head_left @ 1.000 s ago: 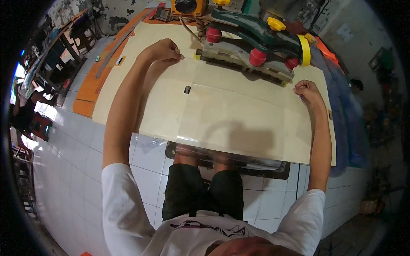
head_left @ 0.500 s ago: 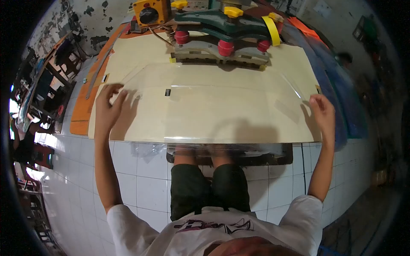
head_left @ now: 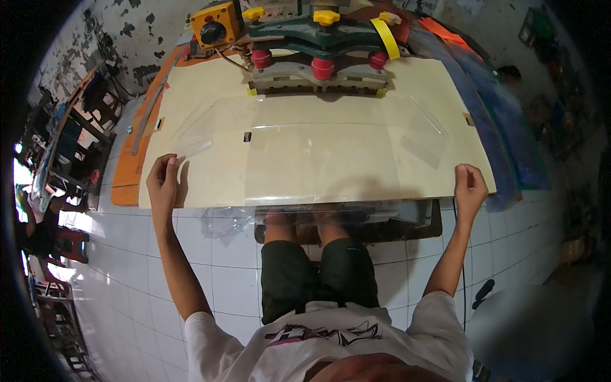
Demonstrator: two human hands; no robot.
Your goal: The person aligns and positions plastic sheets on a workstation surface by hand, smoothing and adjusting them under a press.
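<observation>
A clear plastic sheet (head_left: 321, 159) lies on the cream board (head_left: 219, 184), its creases and slanted side edges showing as bright lines. My left hand (head_left: 163, 183) is at the board's left side near the front, thumb and fingertips pinched together close to the sheet's left part. At the front right corner of the board, my right hand (head_left: 470, 186) also has its fingertips pressed together. Whether either pinch has the transparent film in it cannot be made out. Behind the sheet stands a green press-like machine (head_left: 318, 41) with red knobs and a lower bar over the board.
An orange box with a black dial (head_left: 216, 27) sits back left. A metal ruler (head_left: 153, 105) lies along the orange wooden edge (head_left: 125, 181). Blue plastic sheeting (head_left: 493, 134) drapes at the right. Crumpled clear plastic (head_left: 227, 223) hangs below the front edge.
Both hands have come nearer to my body along the board's sides, and the right fingers now point up in a pinch. The plastic sheet looks to be in the same place. My view has shifted slightly.
</observation>
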